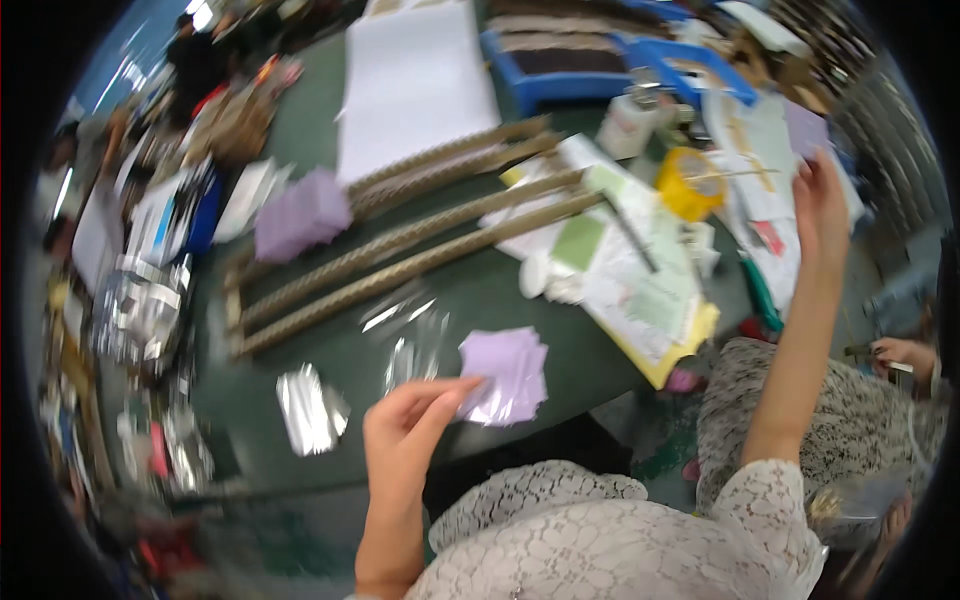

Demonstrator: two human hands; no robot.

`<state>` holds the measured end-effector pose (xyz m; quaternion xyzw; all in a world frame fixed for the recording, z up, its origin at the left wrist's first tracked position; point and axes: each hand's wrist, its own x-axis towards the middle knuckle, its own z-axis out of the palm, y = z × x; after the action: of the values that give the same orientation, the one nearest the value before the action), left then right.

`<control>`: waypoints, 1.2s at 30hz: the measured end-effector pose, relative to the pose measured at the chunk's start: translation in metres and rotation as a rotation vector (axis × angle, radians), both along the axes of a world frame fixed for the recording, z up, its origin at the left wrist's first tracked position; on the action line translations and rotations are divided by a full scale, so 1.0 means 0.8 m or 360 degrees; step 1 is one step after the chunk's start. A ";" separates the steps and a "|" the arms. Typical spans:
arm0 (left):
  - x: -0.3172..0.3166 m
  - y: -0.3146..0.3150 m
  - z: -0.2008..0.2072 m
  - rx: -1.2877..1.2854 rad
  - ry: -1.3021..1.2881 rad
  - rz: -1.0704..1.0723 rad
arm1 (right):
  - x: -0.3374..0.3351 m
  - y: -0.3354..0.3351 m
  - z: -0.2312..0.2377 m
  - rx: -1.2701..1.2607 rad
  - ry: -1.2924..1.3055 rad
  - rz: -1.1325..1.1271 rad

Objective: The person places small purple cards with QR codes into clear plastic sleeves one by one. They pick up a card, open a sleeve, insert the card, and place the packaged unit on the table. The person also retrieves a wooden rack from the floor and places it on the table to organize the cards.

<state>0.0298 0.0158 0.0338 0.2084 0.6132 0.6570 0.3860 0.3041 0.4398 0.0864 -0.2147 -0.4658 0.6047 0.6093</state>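
A loose pile of purple cards (513, 375), glossy along its lower edge, lies near the table's front edge. At its left side the thumb and forefinger of my left hand (405, 430) are pinched together. Whatever is between those fingertips is too small and blurred to make out. My right hand (824, 205) is stretched far out to the right, its fingers closed at the lower edge of a purple card (805, 130). Clear plastic bags (415, 345) lie just beyond my left hand. To its left is a shiny stack of clear or silvery packets (311, 410).
A long brown slatted frame (400, 255) crosses the green table, with a purple block stack (302, 215) at its left end. Papers (640, 290), a yellow tape roll (690, 184), a white bottle (628, 122) and blue trays (560, 88) fill the right and back. Another person sits at right.
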 end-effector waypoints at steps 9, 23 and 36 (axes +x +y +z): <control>-0.012 -0.008 -0.017 0.0024 -0.0017 -0.0144 | -0.179 -0.343 -0.057 0.0295 -0.0662 0.0839; -0.016 -0.018 -0.039 -0.0151 -0.0017 -0.0293 | -0.195 -0.347 -0.084 0.0515 -0.1225 0.1012; -0.057 -0.029 -0.069 -0.0635 0.1598 0.0281 | -0.229 -0.309 -0.084 0.1200 -0.1697 0.0884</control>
<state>-0.0159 -0.0077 -0.0216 0.3670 0.8499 0.3775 0.0212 0.1206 0.1923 0.0189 -0.1292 -0.9157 0.3478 0.1544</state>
